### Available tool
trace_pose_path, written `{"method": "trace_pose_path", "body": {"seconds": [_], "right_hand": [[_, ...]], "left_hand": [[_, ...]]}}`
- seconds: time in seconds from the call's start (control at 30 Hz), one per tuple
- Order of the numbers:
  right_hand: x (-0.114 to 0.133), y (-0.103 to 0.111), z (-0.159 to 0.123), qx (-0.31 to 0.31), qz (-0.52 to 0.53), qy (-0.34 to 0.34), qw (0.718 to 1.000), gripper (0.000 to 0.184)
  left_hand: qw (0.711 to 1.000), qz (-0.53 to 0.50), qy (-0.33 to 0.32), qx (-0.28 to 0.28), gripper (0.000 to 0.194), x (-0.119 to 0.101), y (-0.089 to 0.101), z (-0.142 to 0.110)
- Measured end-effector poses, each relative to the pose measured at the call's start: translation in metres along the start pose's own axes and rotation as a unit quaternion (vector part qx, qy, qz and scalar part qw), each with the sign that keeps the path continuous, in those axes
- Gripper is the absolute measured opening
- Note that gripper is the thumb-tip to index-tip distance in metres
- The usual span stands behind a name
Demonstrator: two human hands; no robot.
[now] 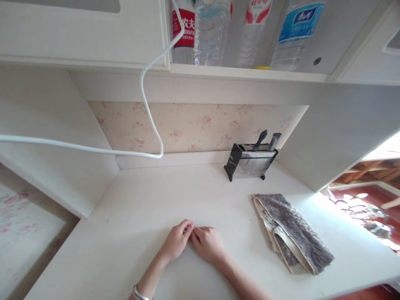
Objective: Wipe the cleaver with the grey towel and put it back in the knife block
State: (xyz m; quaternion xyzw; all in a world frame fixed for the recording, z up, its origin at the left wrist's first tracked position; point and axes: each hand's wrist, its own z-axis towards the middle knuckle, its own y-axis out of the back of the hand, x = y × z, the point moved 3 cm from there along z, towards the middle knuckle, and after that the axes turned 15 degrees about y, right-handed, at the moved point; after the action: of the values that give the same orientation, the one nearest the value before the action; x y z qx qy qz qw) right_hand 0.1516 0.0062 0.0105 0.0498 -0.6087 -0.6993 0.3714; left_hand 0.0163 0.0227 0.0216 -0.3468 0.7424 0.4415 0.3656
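My left hand (176,240) rests on the white desk, its fingers curled in, with nothing visible in them. Against its fingertips lies my right hand (208,243), knuckles up and fingers folded under the palm. No object shows between the two hands. A silvery bracelet (139,293) circles my left wrist. To the right of my right hand is a folded grey-brown fuzzy cloth (296,233) with a beige edge. Farther back stands a black and silver knife block (253,162), with two dark handles sticking up from its top.
The white desk (150,196) meets side panels and a flowered back wall (187,125). A white cable (153,121) hangs in front of the upper cabinet. Plastic bottles (211,33) stand on the shelf above. Sunlit clutter (365,212) lies beyond the desk's right side.
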Motion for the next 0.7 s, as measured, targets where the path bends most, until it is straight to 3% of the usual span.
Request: {"method": "trace_pose_path", "body": {"seconds": [0.7], "right_hand": [[0.0031,0.0005,0.0000,0.011,-0.011,0.007,1.000,0.030]], "left_hand": [[1.000,-0.012,-0.019,-0.004,0.035,0.0012,0.0004,-0.0008]]}}
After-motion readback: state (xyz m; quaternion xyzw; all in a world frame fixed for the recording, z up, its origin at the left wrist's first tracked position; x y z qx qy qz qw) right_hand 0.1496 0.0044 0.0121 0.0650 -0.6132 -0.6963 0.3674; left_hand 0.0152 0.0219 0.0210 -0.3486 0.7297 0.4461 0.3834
